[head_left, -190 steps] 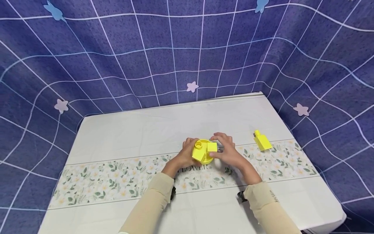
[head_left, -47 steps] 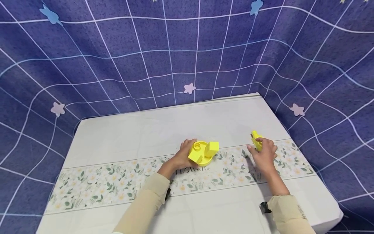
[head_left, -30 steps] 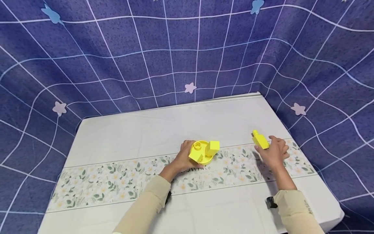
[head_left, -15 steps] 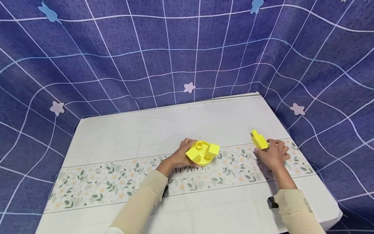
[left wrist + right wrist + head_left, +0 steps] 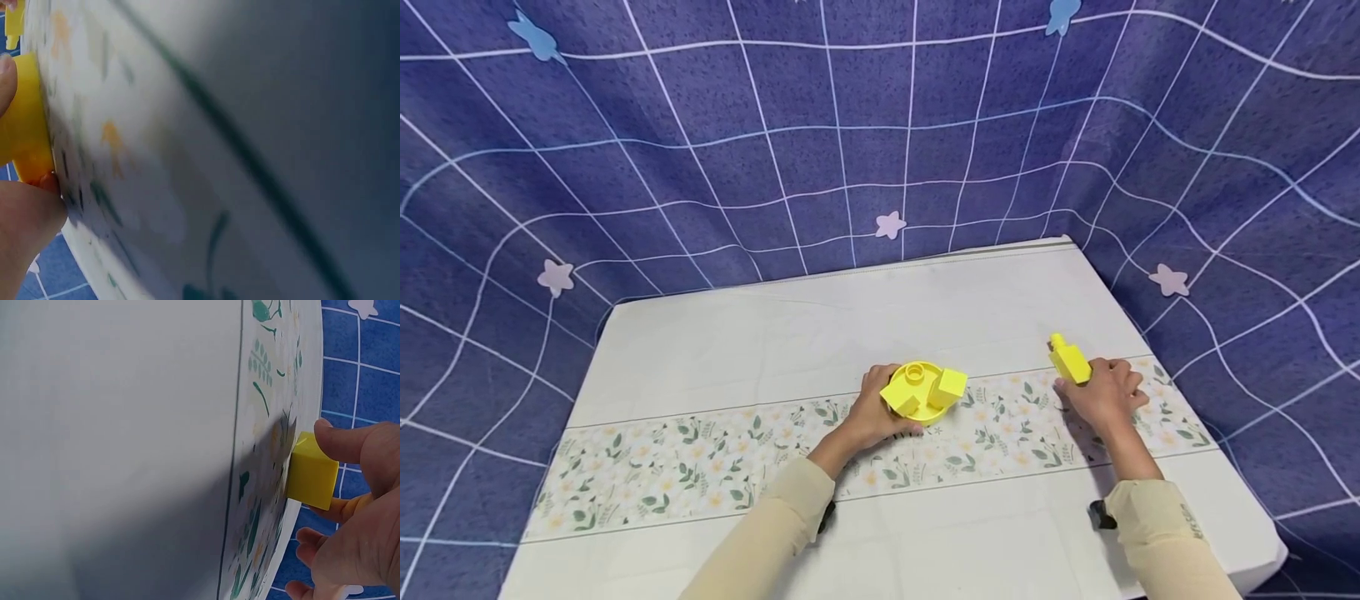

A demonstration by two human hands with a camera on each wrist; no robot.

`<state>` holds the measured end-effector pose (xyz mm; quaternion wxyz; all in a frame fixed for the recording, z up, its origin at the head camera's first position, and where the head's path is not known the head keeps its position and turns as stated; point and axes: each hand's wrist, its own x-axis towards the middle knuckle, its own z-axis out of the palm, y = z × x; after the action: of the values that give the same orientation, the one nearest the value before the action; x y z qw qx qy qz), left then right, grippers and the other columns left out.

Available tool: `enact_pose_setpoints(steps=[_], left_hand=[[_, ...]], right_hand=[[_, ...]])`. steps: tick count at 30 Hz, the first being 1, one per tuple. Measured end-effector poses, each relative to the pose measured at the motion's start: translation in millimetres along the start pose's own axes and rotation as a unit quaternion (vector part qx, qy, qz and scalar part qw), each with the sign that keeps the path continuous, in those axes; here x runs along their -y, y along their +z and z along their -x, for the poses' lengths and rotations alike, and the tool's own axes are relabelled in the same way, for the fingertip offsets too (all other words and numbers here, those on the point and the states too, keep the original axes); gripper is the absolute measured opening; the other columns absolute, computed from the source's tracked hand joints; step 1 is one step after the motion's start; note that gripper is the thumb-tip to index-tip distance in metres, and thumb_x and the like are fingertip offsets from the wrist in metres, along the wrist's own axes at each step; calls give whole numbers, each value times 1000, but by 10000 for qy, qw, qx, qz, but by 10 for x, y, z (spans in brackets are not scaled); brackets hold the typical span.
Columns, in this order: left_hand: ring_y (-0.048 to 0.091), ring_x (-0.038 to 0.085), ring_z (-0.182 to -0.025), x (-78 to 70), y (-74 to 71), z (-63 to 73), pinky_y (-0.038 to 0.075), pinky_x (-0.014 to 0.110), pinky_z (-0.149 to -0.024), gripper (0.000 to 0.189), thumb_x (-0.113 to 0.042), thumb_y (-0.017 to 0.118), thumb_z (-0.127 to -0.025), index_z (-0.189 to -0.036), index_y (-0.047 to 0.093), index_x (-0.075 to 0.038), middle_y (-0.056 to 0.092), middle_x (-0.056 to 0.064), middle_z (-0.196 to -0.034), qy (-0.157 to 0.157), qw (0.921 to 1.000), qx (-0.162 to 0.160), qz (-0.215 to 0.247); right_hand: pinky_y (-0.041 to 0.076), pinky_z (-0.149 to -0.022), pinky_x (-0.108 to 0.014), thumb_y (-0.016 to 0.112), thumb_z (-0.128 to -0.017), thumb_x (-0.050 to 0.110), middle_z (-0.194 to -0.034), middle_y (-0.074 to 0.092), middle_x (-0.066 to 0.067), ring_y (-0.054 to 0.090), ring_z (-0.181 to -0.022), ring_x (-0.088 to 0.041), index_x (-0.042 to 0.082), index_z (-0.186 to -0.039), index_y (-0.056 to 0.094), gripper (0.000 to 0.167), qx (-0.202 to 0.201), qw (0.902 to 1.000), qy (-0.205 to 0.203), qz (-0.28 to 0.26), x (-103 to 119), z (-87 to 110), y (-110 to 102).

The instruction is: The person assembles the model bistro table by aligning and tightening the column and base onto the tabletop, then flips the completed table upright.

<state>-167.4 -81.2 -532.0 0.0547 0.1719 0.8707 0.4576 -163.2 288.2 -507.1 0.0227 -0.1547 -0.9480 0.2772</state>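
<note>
My left hand [image 5: 868, 414] grips the left side of a round, shallow yellow dish [image 5: 934, 417] at the table's middle. A ring-shaped stud [image 5: 914, 372] and two square-ended yellow blocks show in the dish, one block at the left [image 5: 898, 395] and one at the right [image 5: 951, 385]. Farther right, a yellow bottle-shaped block [image 5: 1070, 363] with a narrow round neck lies on the cloth, neck pointing away. My right hand [image 5: 1105, 393] pinches its near end; in the right wrist view the thumb and a finger stand on opposite sides of the block [image 5: 310, 472].
A white cloth with a printed floral band [image 5: 700, 458] covers the table. Blue grid-patterned curtains [image 5: 820, 150] with stars hang behind and beside it. Black wrist cameras sit under both sleeves, close to the cloth.
My right hand has left the dish, gone right to the bottle-shaped block, and shifted from above it to its near end. My left hand keeps the dish, which has tilted or turned slightly.
</note>
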Motion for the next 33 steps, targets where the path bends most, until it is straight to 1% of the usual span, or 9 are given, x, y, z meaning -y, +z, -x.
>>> enact_pose_setpoints(steps=[2, 5, 12, 16, 19, 23, 29, 31, 33], left_hand=[[39, 18, -120, 6, 12, -4, 34, 43, -105, 95, -30, 92, -61, -141, 42, -19, 42, 0, -130, -32, 10000, -81, -46], [40, 18, -119, 3, -2, -20, 35, 43, -105, 92, -30, 91, -62, -140, 44, -20, 42, 1, -129, -102, 9999, -35, 2], [42, 23, -120, -6, -116, -80, 32, 47, -107, 94, -20, 92, -60, -141, 45, -15, 43, 6, -129, -115, 9986, 358, 373], [43, 24, -121, 11, -183, -114, 31, 49, -107, 94, -19, 93, -60, -142, 45, -15, 44, 6, -131, -40, 9976, 582, 369], [43, 24, -123, 30, -222, -141, 31, 49, -107, 96, -22, 93, -60, -143, 44, -16, 43, 5, -133, 16, 9968, 770, 192], [42, 22, -125, 39, -261, -182, 28, 47, -110, 98, -22, 93, -59, -143, 44, -18, 43, 2, -136, -57, 9951, 980, 95], [43, 26, -126, 19, -281, -201, 25, 47, -112, 99, -9, 92, -57, -143, 44, -13, 43, 7, -136, -162, 9933, 979, 591], [44, 27, -125, 23, -251, -179, 27, 46, -111, 101, -6, 92, -58, -145, 40, -10, 42, 8, -136, -245, 9923, 875, 836], [45, 26, -123, 20, -204, -148, 30, 44, -110, 104, -5, 92, -58, -146, 36, -10, 41, 8, -136, -431, 9906, 721, 1079]], right_hand=[[15, -85, -68, 67, -87, 30, -120, 32, -37, 22, -114, -53, -12, -126, 44, 62, 5, 10000, 14, 33, 8, -4, -3], [14, -87, -69, 66, -88, 30, -122, 31, -37, 22, -117, -54, -13, -126, 44, 62, -19, 10000, 40, 71, 24, -5, -10], [12, -90, -69, 65, -88, 28, -126, 32, -37, 23, -119, -53, -16, -122, 47, 58, -194, 9998, -14, 71, 36, 3, -7], [11, -92, -66, 65, -88, 28, -123, 37, -34, 26, -116, -50, -17, -113, 52, 53, -486, 9988, -106, -23, 53, 15, -4], [10, -92, -64, 67, -87, 26, -119, 40, -32, 28, -113, -48, -16, -109, 54, 49, -747, 9967, -268, -178, 69, 35, -3], [10, -93, -63, 71, -84, 21, -117, 44, -30, 31, -110, -47, -16, -108, 56, 46, -1093, 9911, -544, -522, 102, 68, -5], [9, -94, -60, 73, -83, 18, -118, 46, -27, 32, -110, -45, -14, -111, 57, 46, -1344, 9826, -827, -978, 192, 89, -42], [8, -95, -59, 73, -83, 18, -119, 45, -27, 31, -110, -44, -13, -112, 56, 46, -1353, 9808, -884, -1092, 228, 94, -60], [8, -95, -59, 73, -83, 18, -119, 46, -27, 31, -111, -44, -13, -113, 56, 47, -1366, 9792, -916, -1186, 266, 97, -76]])
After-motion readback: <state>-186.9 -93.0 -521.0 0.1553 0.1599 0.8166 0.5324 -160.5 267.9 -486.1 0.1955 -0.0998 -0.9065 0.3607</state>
